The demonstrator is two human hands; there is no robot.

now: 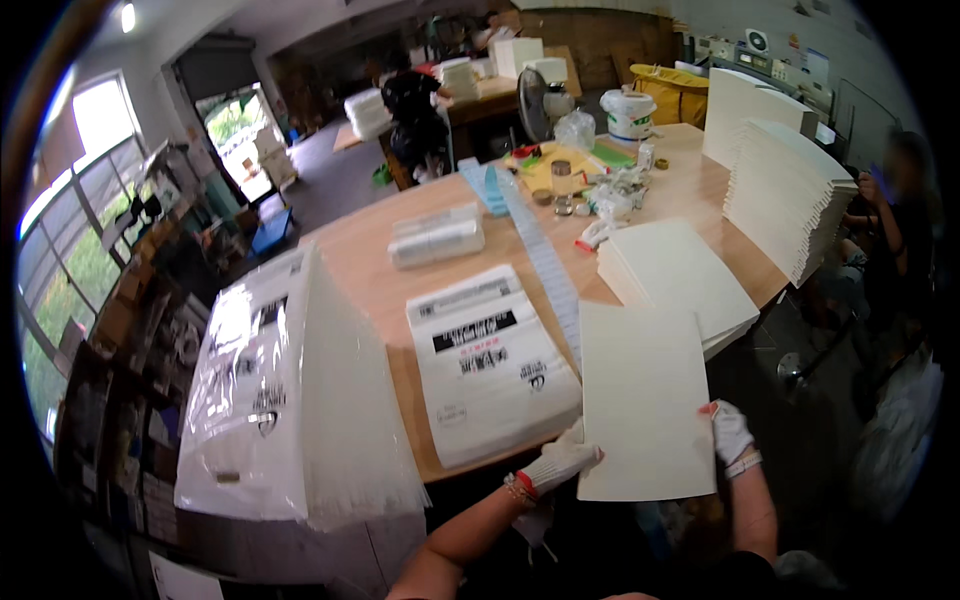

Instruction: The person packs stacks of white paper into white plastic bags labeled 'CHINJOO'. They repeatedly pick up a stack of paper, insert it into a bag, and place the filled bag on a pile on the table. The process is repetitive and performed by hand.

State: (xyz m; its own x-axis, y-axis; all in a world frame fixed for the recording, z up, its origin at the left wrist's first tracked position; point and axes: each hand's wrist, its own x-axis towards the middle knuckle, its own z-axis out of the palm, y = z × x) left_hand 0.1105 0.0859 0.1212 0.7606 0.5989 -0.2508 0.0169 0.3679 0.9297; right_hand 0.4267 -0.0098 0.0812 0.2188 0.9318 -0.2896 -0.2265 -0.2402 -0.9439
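Both my gloved hands hold one cream card sheet [642,400] upright over the table's front edge. My left hand [558,464] grips its lower left edge. My right hand [731,434] grips its right edge. Just left of the sheet lies a flat stack of white printed plastic bags [490,360] on the wooden table [370,270]. Behind the sheet sits a low stack of the same cream card sheets [680,275].
A large pile of printed bags [270,390] hangs over the table's left end. A tall stack of cream sheets [785,195] stands at the right, with a seated person [900,230] beyond it. A long label strip [545,260], small bag bundles [437,236], a fan [535,100] and clutter lie further back.
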